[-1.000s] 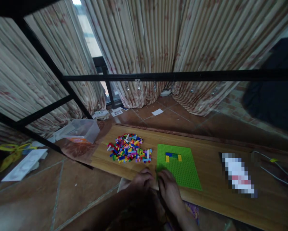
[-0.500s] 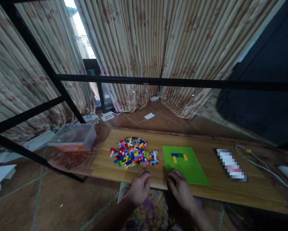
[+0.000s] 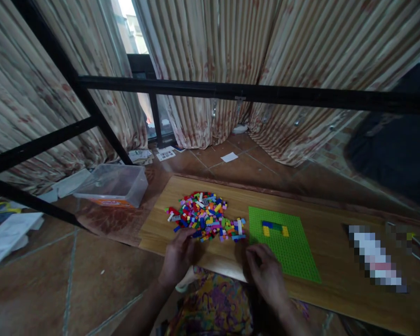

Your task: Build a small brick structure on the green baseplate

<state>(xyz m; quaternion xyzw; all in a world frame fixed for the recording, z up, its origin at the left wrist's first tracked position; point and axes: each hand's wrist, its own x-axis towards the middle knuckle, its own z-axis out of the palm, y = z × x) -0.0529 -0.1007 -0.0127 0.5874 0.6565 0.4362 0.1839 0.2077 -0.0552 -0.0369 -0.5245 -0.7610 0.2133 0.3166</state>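
Bricks [image 3: 206,215] in many colours are heaped on a wooden desk [image 3: 329,233], just beyond the fingers [image 3: 188,232] of the left hand [image 3: 177,255], which is laid flat with the fingers loosely spread and reaches the near edge of the pile; nothing is held. To its right, the right hand [image 3: 266,273] is rested palm down beside the near left corner of a green baseplate [image 3: 294,249], fingers slightly curled and empty. Yellow, blue and green bricks are fixed on the plate. A clear tub [image 3: 113,183] is seen far left of both hands.
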